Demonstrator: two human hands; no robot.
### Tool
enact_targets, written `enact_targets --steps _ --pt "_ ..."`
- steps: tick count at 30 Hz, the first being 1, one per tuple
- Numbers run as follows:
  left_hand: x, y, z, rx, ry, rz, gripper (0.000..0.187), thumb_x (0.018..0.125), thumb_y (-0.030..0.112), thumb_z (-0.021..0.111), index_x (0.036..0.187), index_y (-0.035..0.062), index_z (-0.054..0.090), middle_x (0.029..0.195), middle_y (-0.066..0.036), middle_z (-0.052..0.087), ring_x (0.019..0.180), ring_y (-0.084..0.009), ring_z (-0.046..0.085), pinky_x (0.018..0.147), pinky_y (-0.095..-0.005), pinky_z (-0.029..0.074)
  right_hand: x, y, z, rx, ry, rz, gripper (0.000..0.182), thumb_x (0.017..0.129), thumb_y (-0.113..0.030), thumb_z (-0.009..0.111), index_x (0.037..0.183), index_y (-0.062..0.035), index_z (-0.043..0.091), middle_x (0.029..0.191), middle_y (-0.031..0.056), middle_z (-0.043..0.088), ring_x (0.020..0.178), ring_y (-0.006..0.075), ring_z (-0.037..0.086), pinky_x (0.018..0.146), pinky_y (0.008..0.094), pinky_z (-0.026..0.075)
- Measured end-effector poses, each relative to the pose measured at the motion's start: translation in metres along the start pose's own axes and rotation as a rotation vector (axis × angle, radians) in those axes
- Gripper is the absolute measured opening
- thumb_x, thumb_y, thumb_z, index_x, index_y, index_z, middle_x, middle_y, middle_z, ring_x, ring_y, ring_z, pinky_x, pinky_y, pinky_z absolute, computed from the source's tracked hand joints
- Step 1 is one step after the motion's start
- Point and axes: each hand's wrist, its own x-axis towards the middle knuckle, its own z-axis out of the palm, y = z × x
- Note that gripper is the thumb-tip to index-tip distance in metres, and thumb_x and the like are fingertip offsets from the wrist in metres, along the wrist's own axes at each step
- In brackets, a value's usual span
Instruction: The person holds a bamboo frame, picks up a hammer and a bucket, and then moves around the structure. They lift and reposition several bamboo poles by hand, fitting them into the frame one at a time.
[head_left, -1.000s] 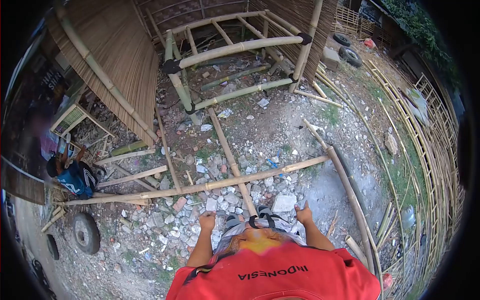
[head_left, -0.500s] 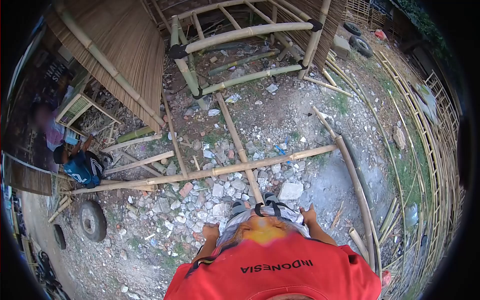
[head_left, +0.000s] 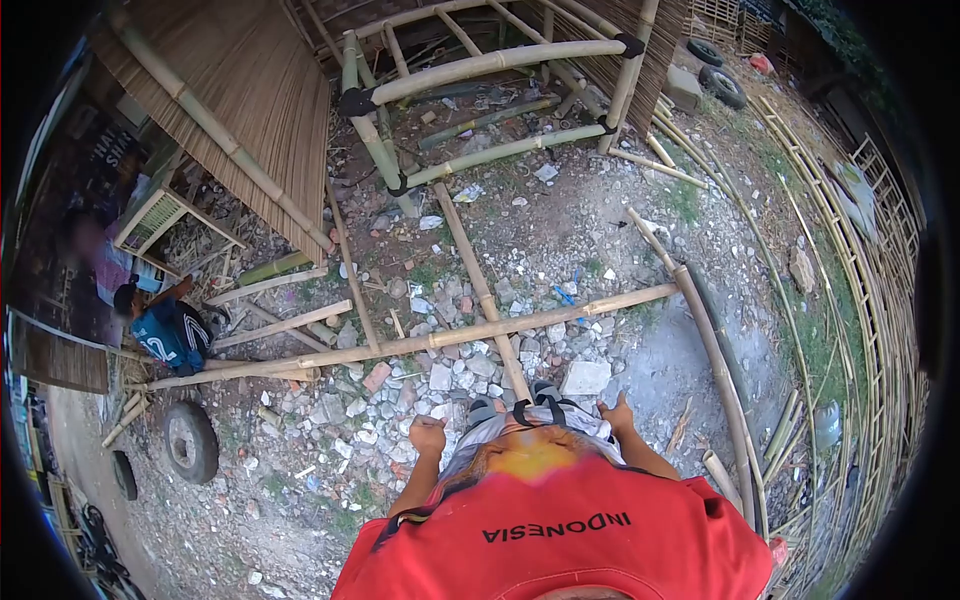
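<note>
My left hand [head_left: 427,432] is held beside my left thigh, over the rubble, its fingers curled in with nothing seen in them. On the other side, my right hand [head_left: 617,412] hangs beside my right leg with thumb and fingers apart, holding nothing. Just ahead of my feet a long bamboo pole [head_left: 455,338] lies across the ground from left to right. A flat wooden strip [head_left: 470,255] runs forward from between my feet and meets the pole. A pale concrete block [head_left: 585,379] lies near my right hand.
A bamboo frame [head_left: 500,72] with black-wrapped joints stands ahead, with a woven panel [head_left: 240,110] to its left. At the left a person [head_left: 168,330] in a blue shirt crouches near a tyre [head_left: 190,442]. Bamboo ladders [head_left: 835,270] and poles [head_left: 715,385] line the right.
My left hand has risen and moved slightly forward, away from my thigh. My right hand has shifted forward a little. The crouching person's arms and head have moved slightly.
</note>
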Motion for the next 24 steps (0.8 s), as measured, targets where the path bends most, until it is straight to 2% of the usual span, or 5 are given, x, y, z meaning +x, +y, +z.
enact_targets --steps 9,13,17,21,24 --pt "-0.001 -0.052 0.018 -0.07 -0.095 -0.111 0.019 0.078 0.012 0.083 0.085 0.005 0.066 0.075 -0.012 0.072 0.063 -0.0204 0.069 0.06 -0.035 0.054 -0.014 0.009 -0.002 0.078 0.043 0.022 0.102 0.083 -0.055 0.068 0.15 0.008 0.025 0.122 0.0368 0.059 0.118 0.0446 0.059 0.1 0.0428 0.048" --pt "-0.005 -0.049 0.023 -0.254 -0.076 -0.155 0.013 0.089 0.011 0.072 0.087 0.0005 0.065 0.072 -0.01 0.07 0.058 -0.0173 0.066 0.053 -0.0323 0.051 -0.017 0.008 -0.003 0.102 0.039 0.013 0.107 0.081 -0.059 0.069 0.15 0.0085 0.024 0.123 0.0373 0.059 0.118 0.0447 0.059 0.1 0.0425 0.048" --pt "0.0 -0.048 0.026 -0.407 -0.099 -0.192 0.02 0.098 0.016 0.06 0.091 -0.0035 0.063 0.073 -0.011 0.067 0.06 -0.0174 0.065 0.05 -0.0317 0.052 -0.017 0.006 -0.003 0.087 0.025 0.027 0.107 0.081 -0.059 0.068 0.15 0.0091 0.023 0.123 0.0375 0.058 0.119 0.0447 0.058 0.1 0.042 0.048" --pt "0.003 -0.043 0.028 -0.443 -0.04 -0.197 0.022 0.101 0.017 0.055 0.1 -0.0044 0.059 0.085 -0.013 0.065 0.066 -0.0198 0.067 0.049 -0.0325 0.055 -0.019 0.007 -0.004 0.086 0.018 0.022 0.107 0.081 -0.059 0.068 0.151 0.009 0.023 0.124 0.0379 0.058 0.12 0.0448 0.058 0.1 0.0416 0.047" --pt "0.002 -0.04 0.027 -0.449 -0.016 -0.22 0.022 0.1 0.017 0.055 0.099 -0.0043 0.06 0.083 -0.013 0.066 0.065 -0.02 0.067 0.047 -0.0321 0.054 -0.02 0.006 -0.004 0.1 0.029 0.015 0.107 0.081 -0.059 0.068 0.151 0.009 0.023 0.124 0.0381 0.058 0.12 0.0448 0.058 0.1 0.0417 0.047"
